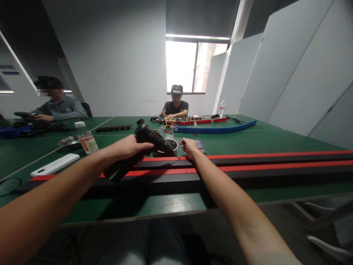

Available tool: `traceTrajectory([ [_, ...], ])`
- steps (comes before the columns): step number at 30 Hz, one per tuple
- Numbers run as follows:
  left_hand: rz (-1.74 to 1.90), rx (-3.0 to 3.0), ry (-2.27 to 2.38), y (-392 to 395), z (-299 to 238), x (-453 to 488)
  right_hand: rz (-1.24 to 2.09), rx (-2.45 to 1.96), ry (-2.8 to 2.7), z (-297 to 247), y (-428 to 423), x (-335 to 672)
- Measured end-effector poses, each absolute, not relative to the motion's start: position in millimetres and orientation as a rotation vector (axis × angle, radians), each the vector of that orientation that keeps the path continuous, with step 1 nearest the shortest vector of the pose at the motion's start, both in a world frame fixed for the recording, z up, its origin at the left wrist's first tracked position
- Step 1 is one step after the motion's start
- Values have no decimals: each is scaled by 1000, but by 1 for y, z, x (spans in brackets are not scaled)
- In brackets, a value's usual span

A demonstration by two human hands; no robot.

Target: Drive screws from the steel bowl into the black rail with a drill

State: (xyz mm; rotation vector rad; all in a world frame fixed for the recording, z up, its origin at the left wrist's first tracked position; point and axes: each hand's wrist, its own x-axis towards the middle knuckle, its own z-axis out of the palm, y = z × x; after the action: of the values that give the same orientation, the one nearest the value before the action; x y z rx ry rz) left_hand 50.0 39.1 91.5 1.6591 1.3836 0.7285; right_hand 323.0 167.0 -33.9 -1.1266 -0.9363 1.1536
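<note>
My left hand (131, 145) is wrapped around the grip of a black cordless drill (150, 137). The drill's bit points right and down, close to the red top of the farther long red-and-black strip (248, 156). A second red-and-black strip (264, 170) lies parallel on the near side. My right hand (189, 145) is over the far edge of the strips, its fingertips pinched together; whatever they hold is too small to make out. Just left of these fingers is a round metal bowl (174, 142), partly hidden by the drill. A small flat pack (200, 147) lies behind my right hand.
On the green table stand a labelled bottle (87, 139), a white oblong case (55, 165) and a metal dish (68, 140). A long blue strip (215, 130) and a heap of wires (168, 123) lie farther back. Two people sit across the table, one at left.
</note>
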Motion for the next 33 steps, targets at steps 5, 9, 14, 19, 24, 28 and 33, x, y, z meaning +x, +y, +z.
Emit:
traceTrajectory([
  [5, 685, 1691, 1417, 50, 113, 66, 1184, -1160, -961, -30, 163, 319],
  [9, 530, 1746, 1364, 71, 142, 85, 1180, -1186, -1020, -31, 163, 319],
  [14, 434, 2603, 1675, 80, 167, 123, 1160, -1121, -1102, -38, 170, 321],
  [19, 255, 2975, 2030, 63, 164, 158, 1202, -1084, -1094, -44, 176, 322],
  [24, 261, 3092, 1965, 57, 162, 166, 1188, -1064, -1063, -44, 176, 321],
  [28, 309, 3133, 1887, 57, 162, 167, 1180, -1059, -1045, -43, 174, 319],
  [33, 294, 3136, 1890, 56, 163, 169, 1162, -1073, -1059, -43, 175, 318],
])
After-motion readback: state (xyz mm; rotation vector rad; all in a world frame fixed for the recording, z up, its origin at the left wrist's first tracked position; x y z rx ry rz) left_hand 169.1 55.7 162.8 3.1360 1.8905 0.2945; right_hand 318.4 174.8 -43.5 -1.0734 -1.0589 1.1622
